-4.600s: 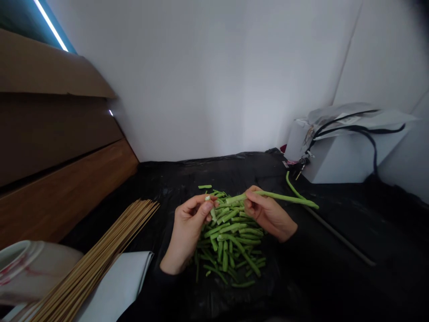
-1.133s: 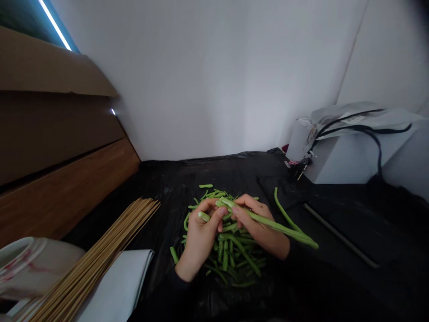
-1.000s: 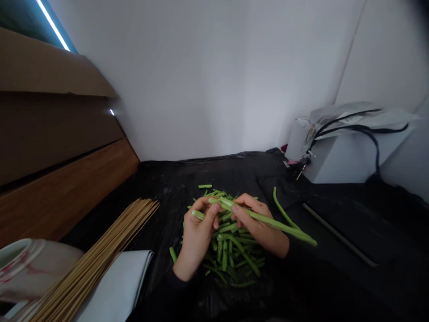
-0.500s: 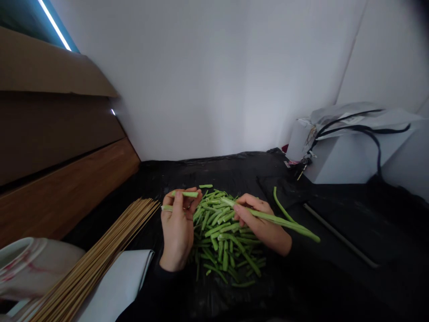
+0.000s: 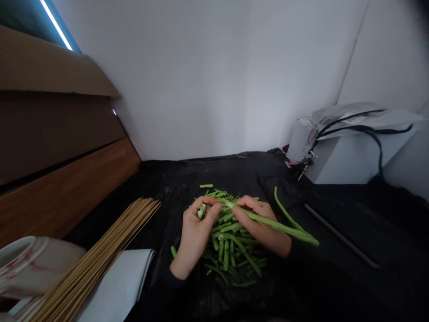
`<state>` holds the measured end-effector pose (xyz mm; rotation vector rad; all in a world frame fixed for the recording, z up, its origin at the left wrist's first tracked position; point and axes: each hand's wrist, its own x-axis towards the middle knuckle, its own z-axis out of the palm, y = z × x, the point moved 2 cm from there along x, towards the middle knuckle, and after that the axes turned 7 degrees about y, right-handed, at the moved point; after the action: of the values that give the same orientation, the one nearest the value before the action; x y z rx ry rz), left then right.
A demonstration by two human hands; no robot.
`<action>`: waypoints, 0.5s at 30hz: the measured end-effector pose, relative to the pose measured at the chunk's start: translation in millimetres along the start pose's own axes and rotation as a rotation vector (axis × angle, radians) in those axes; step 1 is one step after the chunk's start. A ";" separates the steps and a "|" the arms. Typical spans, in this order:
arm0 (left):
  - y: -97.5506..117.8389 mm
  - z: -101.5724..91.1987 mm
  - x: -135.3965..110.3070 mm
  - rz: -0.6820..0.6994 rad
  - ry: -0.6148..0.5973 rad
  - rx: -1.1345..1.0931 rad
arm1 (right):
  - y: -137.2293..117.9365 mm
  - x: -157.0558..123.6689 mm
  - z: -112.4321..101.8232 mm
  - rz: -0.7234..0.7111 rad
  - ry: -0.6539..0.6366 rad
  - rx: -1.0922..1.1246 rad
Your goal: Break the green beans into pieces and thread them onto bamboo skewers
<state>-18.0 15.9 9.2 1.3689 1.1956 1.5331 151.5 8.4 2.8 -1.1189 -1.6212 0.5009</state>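
Note:
In the head view, my right hand [image 5: 256,217] is closed around a long green bean [image 5: 284,229], which slants down to the right past my wrist. My left hand [image 5: 197,230] pinches this bean's tip between thumb and forefinger. Cut ends of short bean pieces [image 5: 201,211] show inside its curled fingers. Below both hands spreads a heap of short green bean pieces [image 5: 231,250] on black plastic sheeting [image 5: 228,172]. Another long bean stretch [image 5: 283,208] curves up behind the held one; whether they join I cannot tell.
Left of the heap are a bundle of thin wooden sticks [image 5: 110,243], a folded white sheet [image 5: 117,281] and a whitish jar [image 5: 43,264] with red marks. A white box [image 5: 345,156] with black straps stands at back right. A thin dark rod [image 5: 342,235] lies at right.
My left hand has moved right with its bean pieces and now pinches the long bean's tip. A short piece now shows beside my left wrist. My right hand has barely moved.

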 end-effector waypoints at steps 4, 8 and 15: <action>0.7 -0.1 -2.3 0.098 0.054 0.138 | -0.6 -1.6 1.2 -0.073 0.008 -0.041; -3.1 -2.1 -1.0 0.155 0.111 0.195 | 2.9 -3.4 2.9 -0.171 -0.022 -0.138; -0.9 -3.0 -6.1 0.371 0.091 0.370 | 4.6 -6.4 4.4 -0.314 -0.030 -0.318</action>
<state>-20.1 10.0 6.5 1.8646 1.3885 1.6971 149.5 6.1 -5.7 -1.0585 -1.9060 0.0548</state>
